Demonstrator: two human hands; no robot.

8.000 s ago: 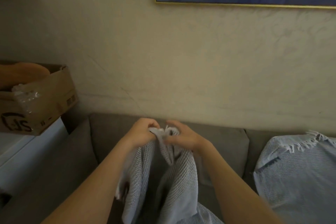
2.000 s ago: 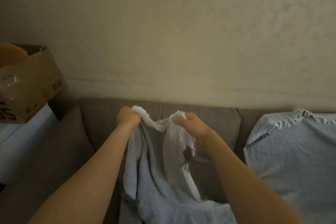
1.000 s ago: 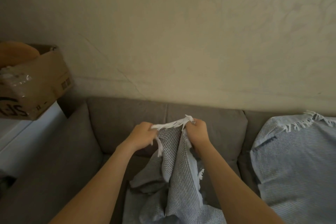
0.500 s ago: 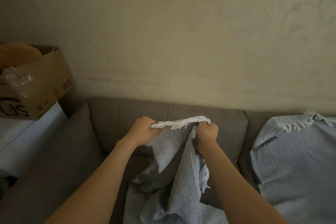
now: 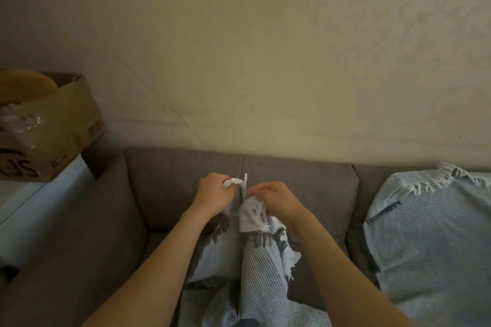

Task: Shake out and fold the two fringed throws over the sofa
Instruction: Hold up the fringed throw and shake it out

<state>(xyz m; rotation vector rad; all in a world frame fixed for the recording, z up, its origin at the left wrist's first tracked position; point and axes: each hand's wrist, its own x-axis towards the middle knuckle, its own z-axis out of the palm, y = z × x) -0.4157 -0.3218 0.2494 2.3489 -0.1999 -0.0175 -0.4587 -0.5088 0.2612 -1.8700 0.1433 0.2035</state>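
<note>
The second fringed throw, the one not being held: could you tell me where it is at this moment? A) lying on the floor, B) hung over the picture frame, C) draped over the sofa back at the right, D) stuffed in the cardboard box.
C: the second throw is draped over the sofa back at the right, its fringe at the top, while both hands grip the other throw at the centre.

We record: pale blue waffle-weave throw (image 5: pixel 255 268) with white fringe; matching second throw (image 5: pixel 430 241); grey sofa (image 5: pixel 170 180); brown box (image 5: pixel 53 127).
</note>
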